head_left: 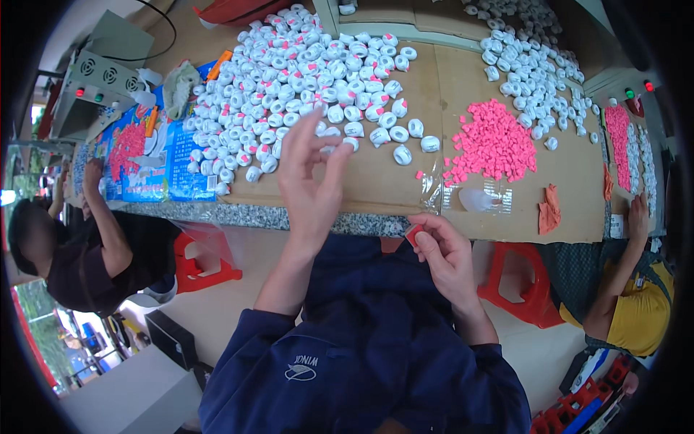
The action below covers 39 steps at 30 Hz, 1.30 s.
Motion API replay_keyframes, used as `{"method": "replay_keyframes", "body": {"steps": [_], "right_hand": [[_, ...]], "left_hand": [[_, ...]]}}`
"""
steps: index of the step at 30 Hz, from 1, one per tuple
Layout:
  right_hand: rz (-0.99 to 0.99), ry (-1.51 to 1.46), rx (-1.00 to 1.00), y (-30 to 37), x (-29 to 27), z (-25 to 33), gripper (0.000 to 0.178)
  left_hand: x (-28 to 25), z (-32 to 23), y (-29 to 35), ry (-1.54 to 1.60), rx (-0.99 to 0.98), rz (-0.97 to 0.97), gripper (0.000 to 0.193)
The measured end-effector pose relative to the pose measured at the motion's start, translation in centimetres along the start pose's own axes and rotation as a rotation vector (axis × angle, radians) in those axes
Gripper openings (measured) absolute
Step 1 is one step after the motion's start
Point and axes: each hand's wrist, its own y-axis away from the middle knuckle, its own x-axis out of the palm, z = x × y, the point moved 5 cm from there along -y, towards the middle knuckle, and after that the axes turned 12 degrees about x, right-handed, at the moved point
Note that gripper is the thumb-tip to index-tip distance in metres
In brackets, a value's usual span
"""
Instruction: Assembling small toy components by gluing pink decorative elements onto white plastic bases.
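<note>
My left hand (312,173) is raised over the near side of a wide heap of small white ring-shaped pieces (289,87), many with pink bits in them. Its thumb and a bent finger close toward each other at a white ring-shaped piece (351,143), while another finger points up. At the table's front edge, my right hand (444,253) pinches a small red block (413,234) with a pale face between thumb and fingers. Right of centre lies a pile of small pink pieces (495,141). One loose pink piece (419,174) rests apart from it.
More white pieces (535,79) lie at the back right. A clear plastic container (476,200) and an orange-red cloth scrap (549,210) sit near the front edge. Co-workers sit at left (94,253) and right (625,289). Red stools (517,282) stand below; a grey machine (101,76) stands left.
</note>
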Motion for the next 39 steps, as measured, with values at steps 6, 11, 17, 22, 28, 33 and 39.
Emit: {"method": "replay_keyframes", "body": {"steps": [6,11,17,22,28,33,39], "right_hand": [[0.048,-0.08,-0.07,-1.8,2.6,1.8,0.025],[0.208,-0.198,-0.045,-3.1,4.5,2.1,0.027],[0.166,-0.117,-0.023,-3.0,3.7,1.5,0.027],[0.157,0.029,-0.11,-1.4,2.5,1.2,0.02],[-0.244,0.108,-0.095,2.6,-3.8,1.4,0.004],[-0.604,0.323,-0.34,4.4,-9.0,1.2,0.008],[-0.638,0.535,-0.397,1.5,-7.4,3.3,0.052]], "left_hand": [[-0.5,0.2,4.9,0.235,-0.452,0.4,0.022],[-2.0,0.5,3.4,0.399,-0.623,0.365,0.013],[-7.6,2.4,-10.0,-0.164,-0.126,0.152,0.021],[-17.7,9.1,-22.0,-0.198,-0.018,-0.228,0.026],[-8.5,4.2,-15.5,-0.358,0.044,0.044,0.022],[2.1,-1.3,-2.8,-0.415,0.035,0.54,0.013],[7.0,-1.3,3.2,-0.502,0.196,0.54,0.019]]}}
